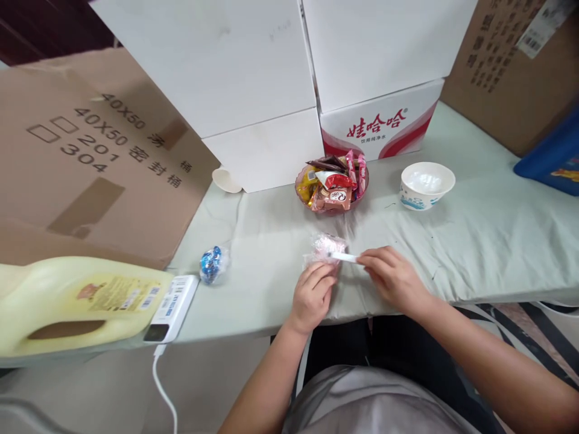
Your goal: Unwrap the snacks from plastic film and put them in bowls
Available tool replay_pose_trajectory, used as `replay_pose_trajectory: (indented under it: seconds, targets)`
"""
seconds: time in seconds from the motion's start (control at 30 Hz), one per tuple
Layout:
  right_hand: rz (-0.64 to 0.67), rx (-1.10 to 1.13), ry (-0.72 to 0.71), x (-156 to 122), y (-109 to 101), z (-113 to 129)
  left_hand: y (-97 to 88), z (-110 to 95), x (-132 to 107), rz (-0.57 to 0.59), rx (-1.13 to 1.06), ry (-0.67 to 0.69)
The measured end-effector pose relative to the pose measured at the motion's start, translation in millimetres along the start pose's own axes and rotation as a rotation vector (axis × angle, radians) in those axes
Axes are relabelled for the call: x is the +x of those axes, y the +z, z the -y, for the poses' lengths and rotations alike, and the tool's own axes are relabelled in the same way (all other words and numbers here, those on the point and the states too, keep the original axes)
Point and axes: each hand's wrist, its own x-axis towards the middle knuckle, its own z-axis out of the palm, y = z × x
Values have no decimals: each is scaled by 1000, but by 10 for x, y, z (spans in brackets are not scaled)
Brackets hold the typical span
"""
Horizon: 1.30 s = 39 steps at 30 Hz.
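Note:
A small clear plastic bag with pink contents (326,247) lies on the pale green cloth (474,241) near the table's front edge. My left hand (312,296) is curled, its fingers pinching the bag's near edge. My right hand (393,278) pinches a short white stick-like piece (344,257) at the bag's right side. Behind the bag stands a pink glass bowl (332,185) piled with wrapped snacks. A white paper bowl (427,184) with a blue pattern sits to its right.
A blue foil-wrapped candy (210,264) lies to the left. A yellow jug (67,304) lies on its side beside a white power strip (174,307). White boxes (253,78) and brown cartons (81,163) wall in the back; a paper cup (226,179) lies tipped.

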Motion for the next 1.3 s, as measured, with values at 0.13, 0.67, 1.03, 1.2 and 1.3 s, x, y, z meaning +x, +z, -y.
replay_pose_trajectory:
  seconds: [0.13,0.67,1.03,1.2,1.3]
  targets:
    - [111,-81,-39,158,167,-85,-9,-24,-35,-139,105,-130]
    - [-150,-419,323,-250,-32,-623,19,124,0,108,-316,-109]
    - [-417,-196,338,-294,-190,-601,-261,257,-292,-531,-302,-496]
    - [-422,-62,262,-129,-178,-335,-627,198,-435,-790,-194,-599]
    - [-261,-23,215,112,-53,-218,-610,-51,-303,-502,-144,-564]
